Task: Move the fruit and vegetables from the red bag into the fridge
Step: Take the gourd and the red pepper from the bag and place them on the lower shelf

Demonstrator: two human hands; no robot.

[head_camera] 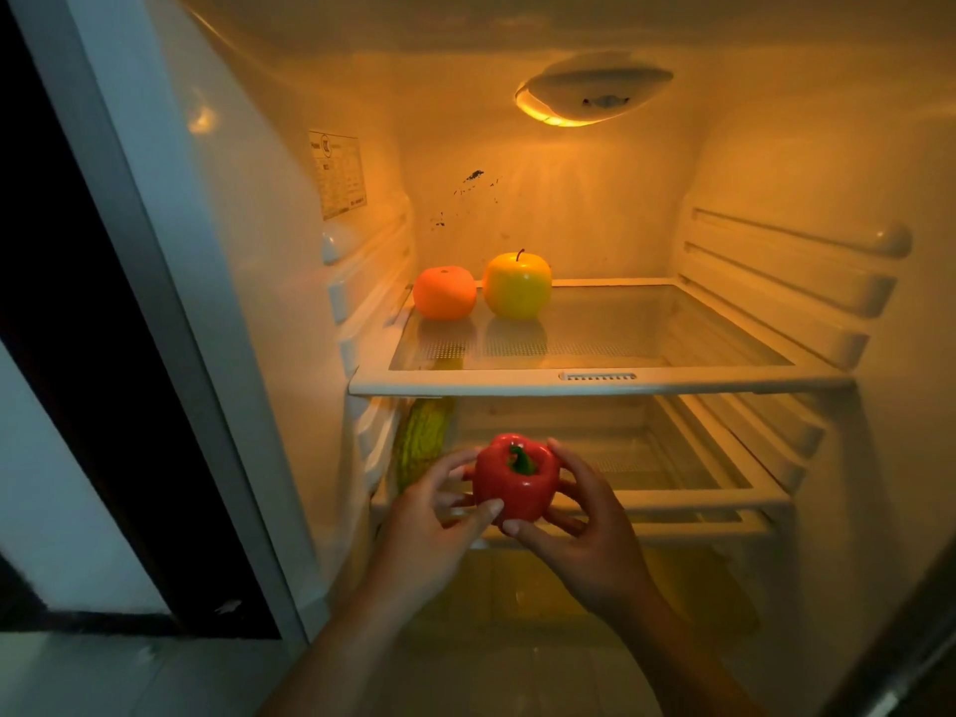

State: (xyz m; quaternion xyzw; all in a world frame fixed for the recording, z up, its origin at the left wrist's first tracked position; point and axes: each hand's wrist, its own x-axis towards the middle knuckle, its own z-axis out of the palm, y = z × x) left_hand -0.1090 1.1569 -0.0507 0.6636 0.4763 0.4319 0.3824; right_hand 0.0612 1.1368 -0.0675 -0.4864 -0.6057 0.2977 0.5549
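Observation:
A red bell pepper with a green stem is held between both hands in front of the fridge's second shelf. My left hand grips its left side and my right hand cups its right side and underside. On the upper glass shelf, at the back left, sit an orange and a yellow apple, side by side. A green bumpy vegetable lies at the left end of the second shelf. The red bag is out of view.
The fridge interior is lit by an amber lamp at the top. Ribbed shelf rails line the right wall. The right part of the upper shelf is bare glass. The fridge's left wall and a dark gap lie to the left.

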